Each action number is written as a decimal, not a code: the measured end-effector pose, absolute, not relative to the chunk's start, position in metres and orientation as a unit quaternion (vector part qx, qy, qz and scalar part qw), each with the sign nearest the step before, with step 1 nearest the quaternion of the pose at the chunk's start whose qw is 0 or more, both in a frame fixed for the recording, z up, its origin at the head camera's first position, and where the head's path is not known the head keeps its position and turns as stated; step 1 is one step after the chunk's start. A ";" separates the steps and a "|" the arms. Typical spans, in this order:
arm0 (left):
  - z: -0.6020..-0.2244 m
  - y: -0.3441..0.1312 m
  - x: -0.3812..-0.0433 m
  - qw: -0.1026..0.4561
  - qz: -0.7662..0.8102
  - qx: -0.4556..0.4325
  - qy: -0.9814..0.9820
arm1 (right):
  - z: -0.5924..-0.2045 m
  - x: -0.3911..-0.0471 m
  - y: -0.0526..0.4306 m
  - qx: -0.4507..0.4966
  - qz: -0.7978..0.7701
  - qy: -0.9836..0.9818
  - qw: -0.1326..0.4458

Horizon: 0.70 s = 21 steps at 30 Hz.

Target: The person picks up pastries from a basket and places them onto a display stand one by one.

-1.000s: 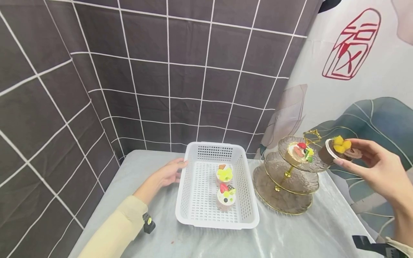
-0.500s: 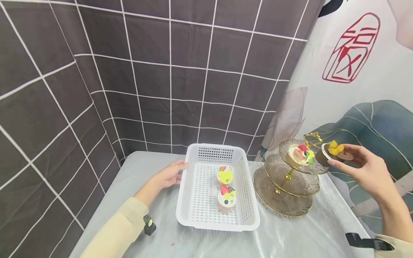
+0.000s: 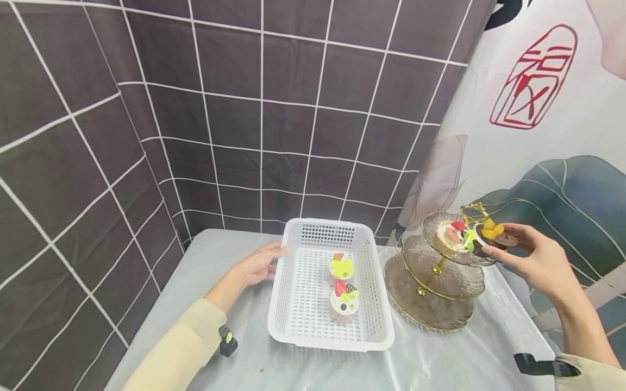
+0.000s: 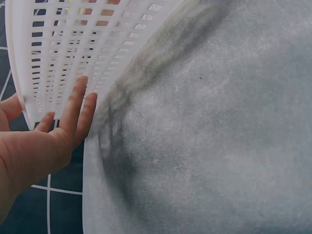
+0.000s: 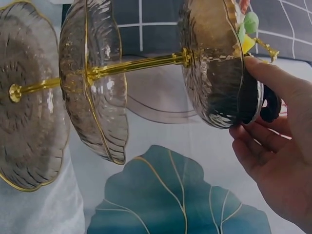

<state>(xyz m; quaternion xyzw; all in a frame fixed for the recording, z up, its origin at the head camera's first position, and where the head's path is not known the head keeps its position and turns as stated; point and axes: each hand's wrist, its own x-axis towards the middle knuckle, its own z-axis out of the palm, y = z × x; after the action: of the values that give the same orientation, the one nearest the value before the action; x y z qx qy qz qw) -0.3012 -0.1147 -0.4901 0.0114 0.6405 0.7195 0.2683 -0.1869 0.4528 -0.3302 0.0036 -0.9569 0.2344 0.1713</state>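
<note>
In the head view my right hand (image 3: 543, 258) holds a dark chocolate cupcake (image 3: 484, 239) topped with yellow fruit pieces, at the top plate of a three-tier cake stand (image 3: 430, 312). Beside it on that plate sits a tart (image 3: 450, 236) with a red berry and green leaves. The right wrist view has my thumb and fingers around the cupcake's side, partly behind the plate. My left hand (image 3: 256, 264) grips the left rim of a white plastic basket (image 3: 282, 304), its fingers against the outer wall. Two cupcakes, one yellow-topped (image 3: 340, 267) and one strawberry-topped (image 3: 344, 304), stand inside.
The stand's gold post (image 5: 136, 68) joins its glass tiers. A silvery cloth covers the table (image 3: 235, 304). Behind hang a dark gridded curtain (image 3: 288, 125) and, at the right, a white printed cloth (image 3: 479, 87).
My right hand has moved left with the chocolate cupcake, from the right edge of the stand's top plate to beside the tart. My left hand stays at the basket.
</note>
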 end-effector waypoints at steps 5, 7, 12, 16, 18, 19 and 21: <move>-0.491 -0.114 -0.302 0.269 0.720 0.012 0.639 | -0.329 -0.185 0.453 -0.008 0.232 -0.957 0.173; -0.492 -0.114 -0.303 0.270 0.721 0.013 0.638 | -0.328 -0.185 0.453 -0.015 0.232 -0.957 0.175; -0.493 -0.114 -0.303 0.267 0.722 0.011 0.638 | -0.330 -0.186 0.452 -0.007 0.231 -0.959 0.167; -0.493 -0.114 -0.303 0.268 0.721 0.011 0.639 | -0.331 -0.187 0.451 0.003 0.230 -0.959 0.163; -0.493 -0.115 -0.302 0.267 0.720 0.014 0.641 | -0.331 -0.187 0.451 0.004 0.231 -0.960 0.160; -0.493 -0.115 -0.302 0.266 0.719 0.016 0.642 | -0.331 -0.187 0.450 0.005 0.231 -0.960 0.158; -0.493 -0.115 -0.302 0.266 0.720 0.015 0.641 | -0.331 -0.187 0.449 0.007 0.234 -0.961 0.151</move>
<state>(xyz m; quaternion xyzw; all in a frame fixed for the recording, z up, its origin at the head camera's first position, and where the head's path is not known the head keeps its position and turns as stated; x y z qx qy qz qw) -0.3020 -0.1151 -0.4935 0.0149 0.6411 0.7197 0.2660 -0.1874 0.4495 -0.3306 0.0075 -0.9606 0.2336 0.1507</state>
